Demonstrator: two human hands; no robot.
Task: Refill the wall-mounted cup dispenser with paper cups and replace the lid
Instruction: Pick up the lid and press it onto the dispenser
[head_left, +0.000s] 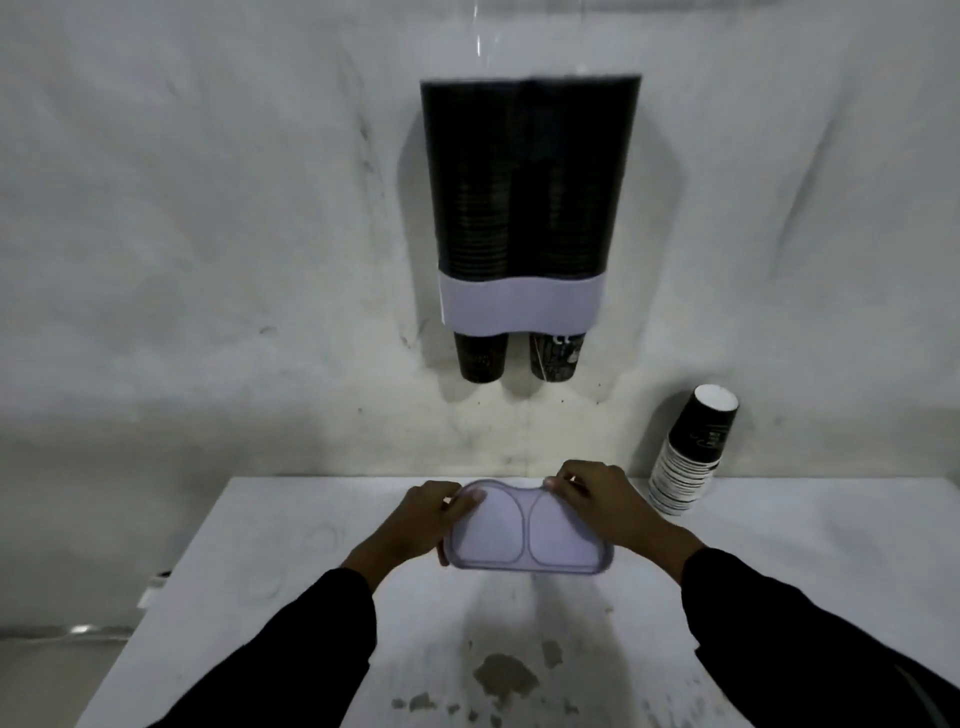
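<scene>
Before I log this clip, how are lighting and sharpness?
Head view: dim and soft overall; the dispenser is a near-black mass throwing wall shadows; wide-angle bending shows at the table edges; the lid and both hands remain readable.

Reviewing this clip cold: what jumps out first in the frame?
The dispenser on the wall, centre frame, packed with two columns of dark cups. Below it, both hands, left hand and right hand, hold the pale lid over the white table. A leaning leftover cup stack rests against the wall at right.
</scene>
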